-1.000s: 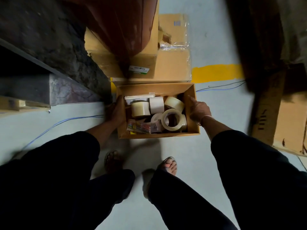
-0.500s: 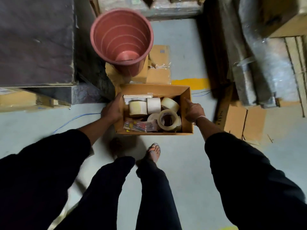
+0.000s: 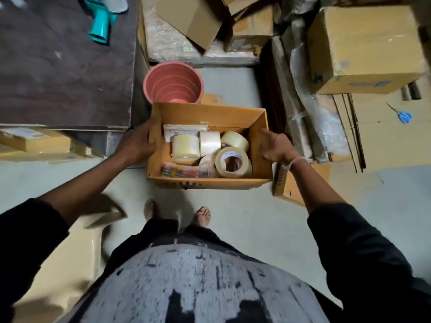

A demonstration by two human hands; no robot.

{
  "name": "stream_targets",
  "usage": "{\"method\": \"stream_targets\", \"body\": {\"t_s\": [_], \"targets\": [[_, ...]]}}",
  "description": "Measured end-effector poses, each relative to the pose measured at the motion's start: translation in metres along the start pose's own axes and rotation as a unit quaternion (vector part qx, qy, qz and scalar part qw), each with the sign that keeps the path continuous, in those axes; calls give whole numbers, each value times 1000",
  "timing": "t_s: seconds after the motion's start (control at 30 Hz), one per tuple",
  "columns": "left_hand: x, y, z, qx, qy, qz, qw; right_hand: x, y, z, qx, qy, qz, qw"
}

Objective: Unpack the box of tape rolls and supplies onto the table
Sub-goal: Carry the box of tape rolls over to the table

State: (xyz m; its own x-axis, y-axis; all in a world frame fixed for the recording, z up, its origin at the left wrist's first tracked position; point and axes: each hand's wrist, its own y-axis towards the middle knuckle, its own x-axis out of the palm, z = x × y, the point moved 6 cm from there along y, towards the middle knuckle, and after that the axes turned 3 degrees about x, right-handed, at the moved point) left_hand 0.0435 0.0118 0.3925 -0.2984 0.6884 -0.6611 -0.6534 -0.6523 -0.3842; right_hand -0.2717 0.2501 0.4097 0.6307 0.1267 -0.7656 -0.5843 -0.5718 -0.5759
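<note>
1. Cardboard box (image 3: pixel 210 115): open-topped, being carried in the air above the grey floor (image 3: pixel 245 217), in front of the person's body and just beside the dark table (image 3: pixel 65 66) at the person's left.
2. Left hand (image 3: pixel 136 145): gripping the box's left wall, thumb lying over the rim; the fingers are passing under or behind the cardboard and staying hidden.
3. Right hand (image 3: pixel 277 149): clasping the right wall, thumb reaching inside; its fingers are hiding behind the wall.
4. Tape rolls (image 3: pixel 229 162): several pale rolls crowding the box's middle and right; the lower ones are overlapping, so the count is unclear.
5. Papers (image 3: pixel 184 129): leaning at the back wall, print unreadable.
6. Coloured packet (image 3: pixel 180 171): lying at the front left, too blurred to identify.
7. Pink bucket (image 3: pixel 173 83): standing beyond the box, its lower part being covered by the box's far wall.
8. Teal tool (image 3: pixel 101 26): lying on the table, its top running out of view.
</note>
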Motion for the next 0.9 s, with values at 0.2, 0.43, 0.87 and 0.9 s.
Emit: {"method": "stream_targets", "body": {"t_s": [0.2,0.43,0.87,0.9], "targets": [[-56,-28,11,19,-70,44,996,-53,-42,-48,-57,41,3,998],[-134,-34,-6,33,-36,106,993,-87,-57,-131,-83,77,11,994],[-282,-43,-108,16,-88,176,980,-56,-31,-313,-172,48,48,983],[-291,-42,-117,16,-88,184,979,-48,-29,-328,-176,49,46,982]]}}
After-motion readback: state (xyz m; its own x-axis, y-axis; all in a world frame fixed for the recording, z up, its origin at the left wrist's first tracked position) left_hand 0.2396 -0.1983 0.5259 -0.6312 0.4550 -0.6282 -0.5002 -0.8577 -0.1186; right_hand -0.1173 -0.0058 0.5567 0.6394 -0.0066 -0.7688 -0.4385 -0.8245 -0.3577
